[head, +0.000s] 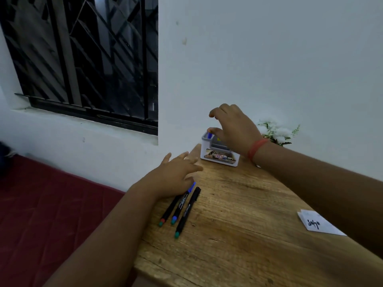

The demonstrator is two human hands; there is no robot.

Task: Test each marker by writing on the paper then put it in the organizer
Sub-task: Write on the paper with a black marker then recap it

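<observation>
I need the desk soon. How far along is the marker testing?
One blue-capped marker already stands in the organizer, the right hand just above it. The paper shows one scribble. The left hand reaches over three markers lying on the table, so most remains.

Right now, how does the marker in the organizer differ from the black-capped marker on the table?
The marker in the organizer stands upright, only its blue tip showing; the black-capped marker lies flat on the table in full view. The right hand is at the first; neither hand touches the second.
</observation>
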